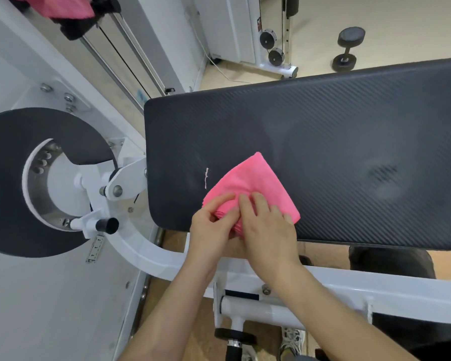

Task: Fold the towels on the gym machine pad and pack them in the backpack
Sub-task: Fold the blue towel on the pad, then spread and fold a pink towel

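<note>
A pink towel [255,178], folded into a small thick square, lies near the front left corner of the black gym machine pad [336,142]. My left hand [211,225] pinches the towel's stacked near edge between thumb and fingers. My right hand [267,225] rests flat on the towel's near part, its fingers pressing the cloth down beside the left fingers. More pink cloth [60,6] hangs at the top left, over a dark object that may be the backpack [84,24]; I cannot tell for sure.
The white machine frame [167,264] and a black weight disc [11,178] stand to the left. A white crossbar [375,285] runs under the pad's front edge. A dumbbell [348,48] lies on the floor beyond. A dark object [391,259] sits below the pad at right.
</note>
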